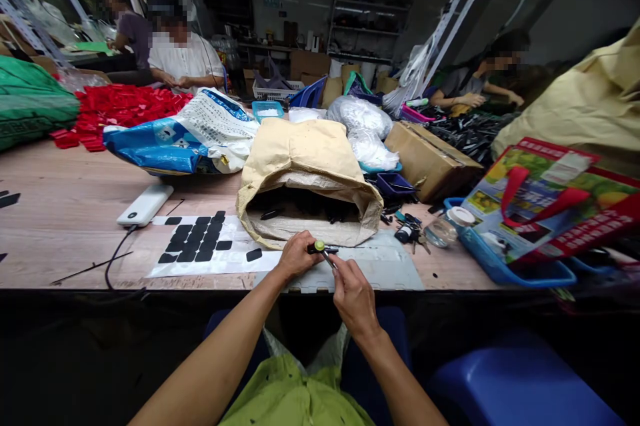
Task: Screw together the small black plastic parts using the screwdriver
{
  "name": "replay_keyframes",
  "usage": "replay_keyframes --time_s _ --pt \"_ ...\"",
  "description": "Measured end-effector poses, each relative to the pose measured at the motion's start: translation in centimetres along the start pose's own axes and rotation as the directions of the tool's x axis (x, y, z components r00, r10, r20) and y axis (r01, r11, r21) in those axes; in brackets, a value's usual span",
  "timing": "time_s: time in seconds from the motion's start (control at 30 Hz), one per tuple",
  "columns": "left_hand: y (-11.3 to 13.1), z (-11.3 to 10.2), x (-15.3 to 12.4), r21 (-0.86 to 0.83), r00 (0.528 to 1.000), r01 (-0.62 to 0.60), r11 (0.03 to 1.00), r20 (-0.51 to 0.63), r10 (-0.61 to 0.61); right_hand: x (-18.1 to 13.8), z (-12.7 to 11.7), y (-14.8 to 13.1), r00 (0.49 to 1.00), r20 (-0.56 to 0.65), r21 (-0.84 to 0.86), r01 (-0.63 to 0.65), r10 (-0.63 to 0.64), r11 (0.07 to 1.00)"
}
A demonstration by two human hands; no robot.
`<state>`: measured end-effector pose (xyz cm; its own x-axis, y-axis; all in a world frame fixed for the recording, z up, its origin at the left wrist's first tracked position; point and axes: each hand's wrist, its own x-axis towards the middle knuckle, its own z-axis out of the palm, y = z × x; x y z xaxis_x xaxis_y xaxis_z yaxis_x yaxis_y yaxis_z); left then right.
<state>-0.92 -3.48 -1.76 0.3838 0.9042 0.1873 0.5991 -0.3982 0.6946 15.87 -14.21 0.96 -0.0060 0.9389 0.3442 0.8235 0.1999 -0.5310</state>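
Observation:
Over the front edge of the table, both my hands meet before the mouth of an open tan woven sack (305, 149). My left hand (297, 255) is closed, its fingers pinching a small black part (313, 249). In my closed right hand (355, 294) is a thin tool with a metal shaft (329, 261). A yellow-green round end (319, 246) shows where the tool meets the black part; which piece it belongs to I cannot tell. Dark pieces lie inside the sack. Beneath my hands is a grey sheet (395, 266).
To the left are a white sheet of black pads (197, 239), a white power bank (145, 205) with its cable, and a blue-white bag (175, 136). A jar (443, 231), blue basket (500, 266) and cardboard box (433, 159) stand right. Several people sit beyond.

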Motion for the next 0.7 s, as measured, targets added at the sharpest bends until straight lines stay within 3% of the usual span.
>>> replay_keyframes --time_s 0.17,0.33,0.47,0.7 --pt "-0.2 0.2 0.0 -0.038 1.000 0.020 0.999 -0.009 -0.020 0.0 -0.3 0.6 0.996 -0.081 -0.009 -0.022 0.021 1.000" --pt "-0.3 0.4 0.0 -0.025 0.999 0.007 1.000 -0.033 -0.008 0.0 -0.4 1.0 0.999 -0.044 0.016 -0.030 0.031 0.999" --pt "-0.1 0.1 -0.3 -0.021 0.999 -0.012 1.000 -0.038 0.011 1.5 -1.0 2.4 0.991 -0.102 0.021 -0.084 0.085 0.996" --pt "0.0 -0.3 -0.4 -0.016 1.000 -0.020 1.000 -0.014 0.020 5.1 -1.1 7.3 0.980 -0.139 -0.296 -0.180 0.144 0.938"
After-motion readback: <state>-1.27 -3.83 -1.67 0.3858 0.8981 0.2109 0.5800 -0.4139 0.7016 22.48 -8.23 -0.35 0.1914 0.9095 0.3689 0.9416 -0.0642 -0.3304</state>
